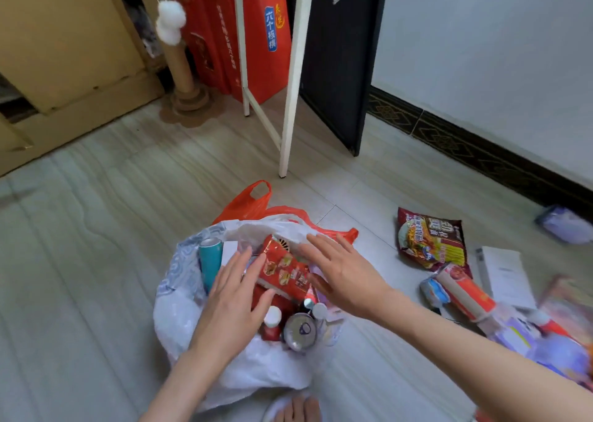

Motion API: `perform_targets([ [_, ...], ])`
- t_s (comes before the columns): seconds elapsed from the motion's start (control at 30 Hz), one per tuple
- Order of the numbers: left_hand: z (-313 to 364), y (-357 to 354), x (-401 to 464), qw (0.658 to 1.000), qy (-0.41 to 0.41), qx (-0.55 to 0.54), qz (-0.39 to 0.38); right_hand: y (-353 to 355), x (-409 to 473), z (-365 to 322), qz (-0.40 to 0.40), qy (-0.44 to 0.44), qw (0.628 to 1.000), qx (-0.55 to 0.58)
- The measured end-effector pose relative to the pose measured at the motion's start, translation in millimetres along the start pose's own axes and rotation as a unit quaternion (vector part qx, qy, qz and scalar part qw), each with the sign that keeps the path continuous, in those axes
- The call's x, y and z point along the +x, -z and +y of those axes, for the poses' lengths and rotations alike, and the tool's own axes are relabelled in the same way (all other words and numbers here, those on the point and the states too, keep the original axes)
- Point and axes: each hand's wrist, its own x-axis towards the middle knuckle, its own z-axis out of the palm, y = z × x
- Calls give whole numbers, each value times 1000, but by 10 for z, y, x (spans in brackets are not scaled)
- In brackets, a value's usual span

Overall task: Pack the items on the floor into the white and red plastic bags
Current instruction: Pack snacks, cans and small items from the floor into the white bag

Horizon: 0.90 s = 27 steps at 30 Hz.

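White bag (pixel 179 319), open on the floor (pixel 96 245), partly filled; both hands over its mouth.

Contents of the white bag: red snack packet (pixel 284 269) on top at centre, teal can (pixel 210 258) standing at its left side, red bottle with a white cap (pixel 272 322) and silver can (pixel 300 328) at its near side. Left hand (pixel 234 303): fingers straight and spread, resting against the red snack packet, nothing held in its grip. Right hand (pixel 343 274): fingers straight, flat over the bag's right rim; grip holds nothing. Red bag (pixel 256 201) lies flat just behind the white bag, partly under it. To the right of the white bag, on the floor: noodle packet (pixel 430 238), roll of noodles (pixel 465 293), white box (pixel 505 274), further blurred packets. Well behind: white frame leg (pixel 290 100), red carton (pixel 247 36), black panel (pixel 340 62).
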Motion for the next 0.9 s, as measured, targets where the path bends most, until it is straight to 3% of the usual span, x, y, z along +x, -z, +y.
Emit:
perform_targets([
  [0.2,989,-568,56,975,-208,-6,-74,135,-1389,738,23,-128,991,-32],
  [0.4,1793,-1438,-77,945,-287,23,-158,-199,-2795,1359,71,-343,936,27],
  [0.57,2140,-1981,153,924,-301,70,-224,-728,-3310,1653,94,-477,869,91],
  [0.73,2283,-2287,590,944,-248,73,-208,-874,-3119,2063,126,-543,821,119],
  [0.9,2262,-2420,932,954,-213,66,-201,-880,-3092,2469,30,-514,851,107],
])
